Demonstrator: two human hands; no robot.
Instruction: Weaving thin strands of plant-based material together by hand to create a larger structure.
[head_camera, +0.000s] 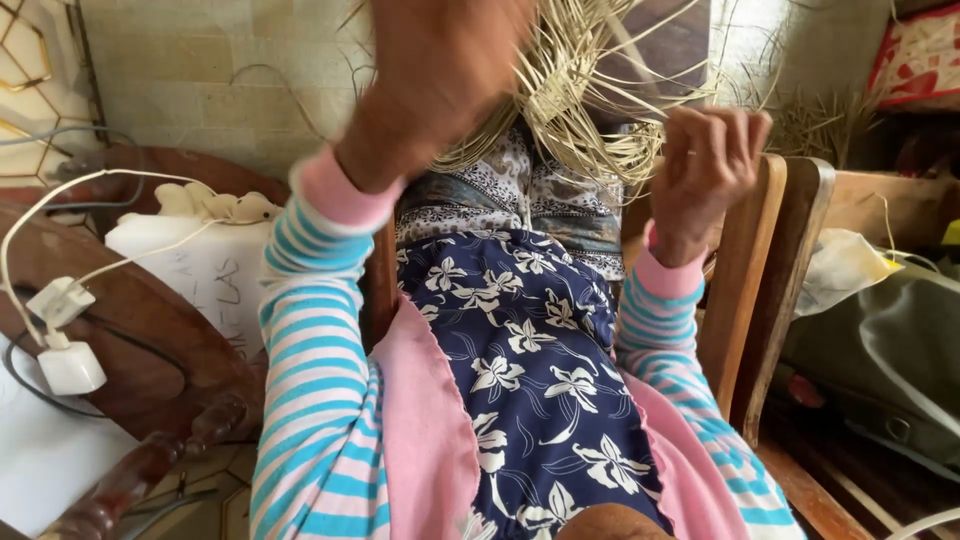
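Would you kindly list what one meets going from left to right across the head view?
White plug adapters with cable → left hand → bundle of pale woven straw strips → right hand → wooden chair back → grey-green bag.

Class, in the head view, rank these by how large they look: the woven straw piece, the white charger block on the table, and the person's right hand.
1. Woven straw piece
2. Right hand, though its nearness to the camera may exaggerate it
3. White charger block
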